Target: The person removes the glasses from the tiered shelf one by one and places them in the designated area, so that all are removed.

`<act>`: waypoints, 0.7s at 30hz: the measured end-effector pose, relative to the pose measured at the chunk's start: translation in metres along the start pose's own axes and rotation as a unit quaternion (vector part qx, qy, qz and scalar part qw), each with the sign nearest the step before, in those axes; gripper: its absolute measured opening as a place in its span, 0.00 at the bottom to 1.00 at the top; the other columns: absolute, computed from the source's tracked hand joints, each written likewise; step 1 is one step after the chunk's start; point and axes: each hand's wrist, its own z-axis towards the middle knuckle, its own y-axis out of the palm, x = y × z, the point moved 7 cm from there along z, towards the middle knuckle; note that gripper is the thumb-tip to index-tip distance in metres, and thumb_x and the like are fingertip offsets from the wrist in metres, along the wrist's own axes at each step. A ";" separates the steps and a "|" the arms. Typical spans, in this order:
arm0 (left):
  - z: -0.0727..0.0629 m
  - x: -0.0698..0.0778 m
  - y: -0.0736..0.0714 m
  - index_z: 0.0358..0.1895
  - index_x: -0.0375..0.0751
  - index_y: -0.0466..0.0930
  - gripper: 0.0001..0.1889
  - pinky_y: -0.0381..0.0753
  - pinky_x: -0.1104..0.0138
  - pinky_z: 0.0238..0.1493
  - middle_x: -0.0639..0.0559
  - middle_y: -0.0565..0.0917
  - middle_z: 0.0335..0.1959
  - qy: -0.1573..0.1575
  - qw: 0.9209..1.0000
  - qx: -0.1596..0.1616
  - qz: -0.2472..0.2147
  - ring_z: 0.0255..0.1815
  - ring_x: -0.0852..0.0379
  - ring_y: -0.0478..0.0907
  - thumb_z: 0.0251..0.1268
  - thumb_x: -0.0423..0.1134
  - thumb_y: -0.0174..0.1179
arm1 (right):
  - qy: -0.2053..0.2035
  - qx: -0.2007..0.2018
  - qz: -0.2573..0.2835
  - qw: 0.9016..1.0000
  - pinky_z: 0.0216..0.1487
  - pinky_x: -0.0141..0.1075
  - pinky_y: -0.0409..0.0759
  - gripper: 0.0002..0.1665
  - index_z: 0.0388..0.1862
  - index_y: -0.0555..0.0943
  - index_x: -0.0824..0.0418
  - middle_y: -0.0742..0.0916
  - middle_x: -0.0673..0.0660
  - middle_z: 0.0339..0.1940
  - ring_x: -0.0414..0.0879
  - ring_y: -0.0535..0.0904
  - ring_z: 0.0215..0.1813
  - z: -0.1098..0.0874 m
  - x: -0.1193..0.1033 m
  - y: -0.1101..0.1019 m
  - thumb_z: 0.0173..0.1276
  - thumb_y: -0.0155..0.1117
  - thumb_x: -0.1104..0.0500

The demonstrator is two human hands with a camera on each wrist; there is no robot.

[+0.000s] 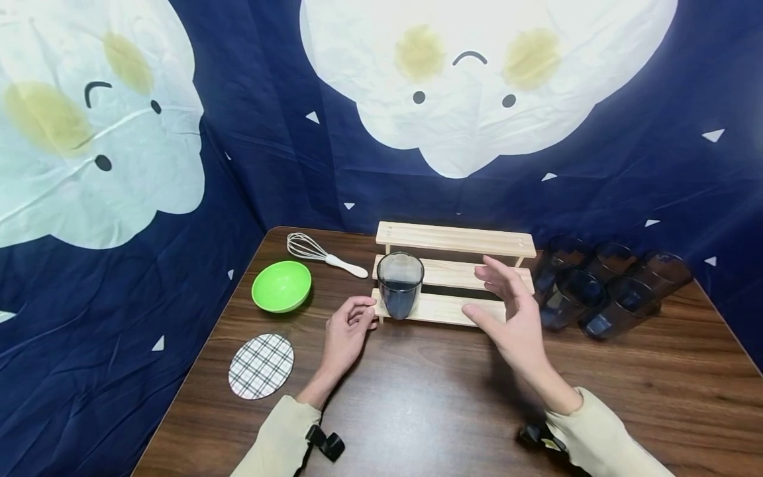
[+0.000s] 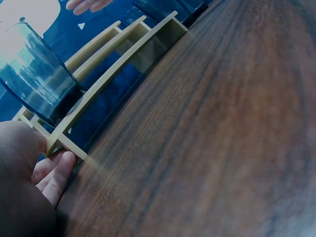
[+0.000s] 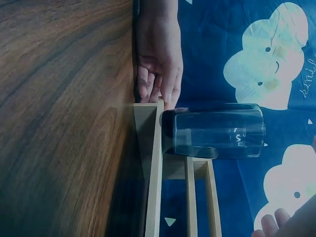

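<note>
A three-tier pale wooden rack stands near the back of the table. On the left end of its lowest tier sits an upright dark tinted glass; the right wrist view shows this same glass on the front board. My left hand pinches the rack's lower left corner, thumb above and fingers below, as the left wrist view shows beside the wooden end piece. Over the rack's right part hovers my right hand, fingers spread apart from the thumb and holding nothing.
Several dark tinted glasses stand close together right of the rack. On the left lie a white whisk, a green bowl and a round checked coaster. A blue cloth with clouds hangs behind the wooden table.
</note>
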 end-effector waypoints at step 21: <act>0.000 -0.001 -0.001 0.55 0.28 0.86 0.08 0.98 0.65 0.48 0.33 0.92 0.48 -0.003 1.000 -0.001 0.005 0.47 0.43 0.92 0.80 0.24 0.64 | 0.032 -0.129 -0.040 0.990 0.82 0.37 0.75 0.61 0.89 0.66 0.53 0.78 0.68 0.79 0.55 0.74 0.80 0.015 0.010 0.040 0.60 0.86 0.68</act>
